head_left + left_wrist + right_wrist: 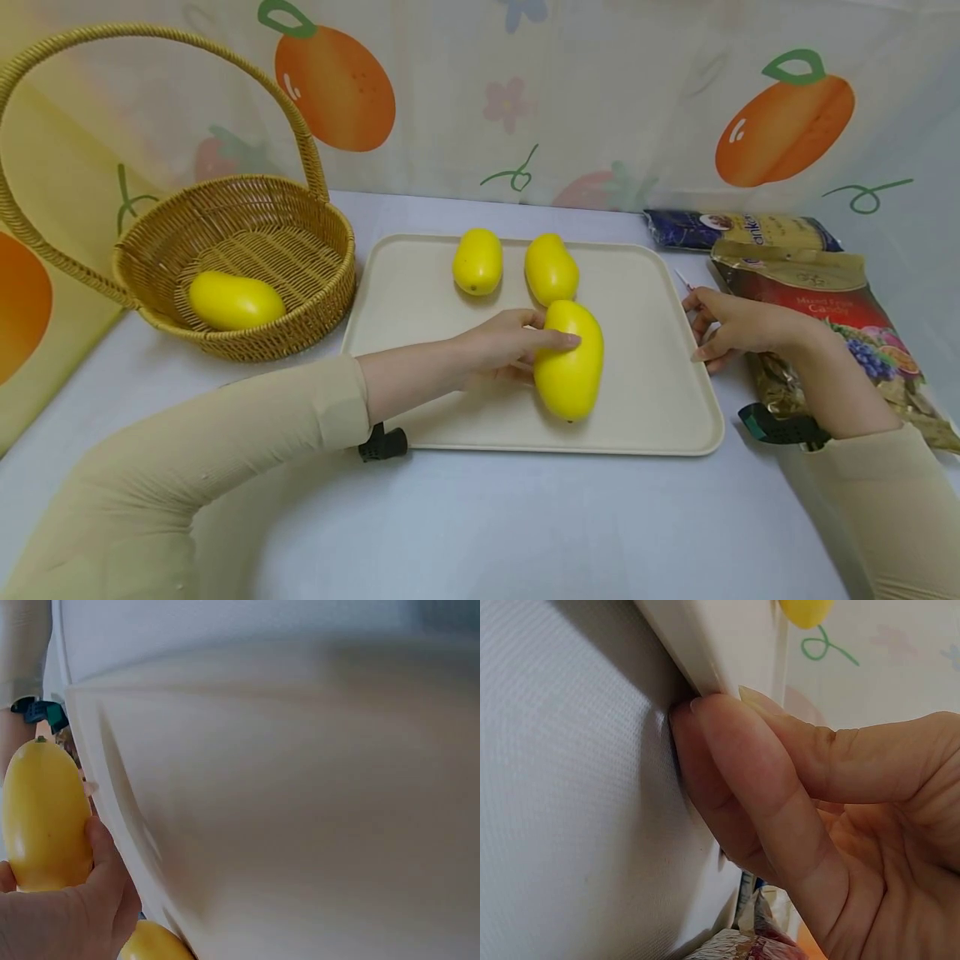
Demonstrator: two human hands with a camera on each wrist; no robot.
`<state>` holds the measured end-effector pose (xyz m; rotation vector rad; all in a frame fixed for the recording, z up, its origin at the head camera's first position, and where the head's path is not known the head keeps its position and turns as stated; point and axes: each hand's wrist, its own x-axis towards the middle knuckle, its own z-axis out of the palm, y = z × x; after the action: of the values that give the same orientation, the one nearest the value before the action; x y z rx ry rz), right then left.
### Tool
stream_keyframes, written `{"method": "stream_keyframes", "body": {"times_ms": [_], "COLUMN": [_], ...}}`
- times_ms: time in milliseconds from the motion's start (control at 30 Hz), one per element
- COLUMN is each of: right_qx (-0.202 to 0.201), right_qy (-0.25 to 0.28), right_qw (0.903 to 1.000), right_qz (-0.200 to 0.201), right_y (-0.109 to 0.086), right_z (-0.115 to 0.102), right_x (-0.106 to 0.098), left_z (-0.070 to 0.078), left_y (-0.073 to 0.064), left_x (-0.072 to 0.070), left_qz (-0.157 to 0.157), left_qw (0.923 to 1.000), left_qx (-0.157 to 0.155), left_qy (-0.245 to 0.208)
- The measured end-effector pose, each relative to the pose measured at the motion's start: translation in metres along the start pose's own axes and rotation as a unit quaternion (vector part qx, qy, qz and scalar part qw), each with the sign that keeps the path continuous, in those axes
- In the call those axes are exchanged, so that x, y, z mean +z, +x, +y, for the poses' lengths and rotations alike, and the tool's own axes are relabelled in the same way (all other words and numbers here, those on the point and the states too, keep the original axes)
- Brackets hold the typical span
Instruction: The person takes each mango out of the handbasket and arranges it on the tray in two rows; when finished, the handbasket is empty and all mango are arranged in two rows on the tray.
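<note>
My left hand (491, 343) grips a yellow mango (572, 379) over the beige tray (652, 408), thumb on top and fingers at its side. In the left wrist view this mango (46, 817) points its stem end upward. Two more mangoes, one on the left (477, 262) and one on the right (551, 267), lie at the tray's back. At the tray's right rim, my right hand (742, 325) pinches the edge; the right wrist view shows its thumb and fingers (742, 750) on either side of the rim.
A wicker basket (341, 292) with a tall handle stands at the left, one mango (236, 302) inside. Right of the tray lie a red candy bag (810, 292) and a blue-and-gold packet (678, 229). A fruit-printed cloth (600, 108) hangs behind the white table (510, 525).
</note>
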<state>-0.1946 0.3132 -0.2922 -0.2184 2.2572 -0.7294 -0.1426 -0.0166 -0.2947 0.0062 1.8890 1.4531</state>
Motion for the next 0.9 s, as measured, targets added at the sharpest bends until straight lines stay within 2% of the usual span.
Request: {"method": "stream_keyframes", "body": {"times_ms": [267, 700, 900], "right_qx": [-0.001, 0.002, 0.003], "right_qy": [0.001, 0.007, 0.002], "right_qw": [1.0000, 1.0000, 1.0000], "right_qz": [-0.001, -0.001, -0.001], "right_y": [0.000, -0.001, 0.000], "right_z": [0.001, 0.000, 0.000], "right_x": [0.000, 0.000, 0.000], "left_z": [-0.003, -0.009, -0.007], "left_y": [0.002, 0.003, 0.002], "left_x": [0.004, 0.011, 0.014], "left_qz": [0.009, -0.005, 0.001], "left_qw": [0.9995, 0.9994, 0.9993], "left_qx": [-0.025, -0.033, -0.034], "left_qy": [0.015, -0.008, 0.015]}}
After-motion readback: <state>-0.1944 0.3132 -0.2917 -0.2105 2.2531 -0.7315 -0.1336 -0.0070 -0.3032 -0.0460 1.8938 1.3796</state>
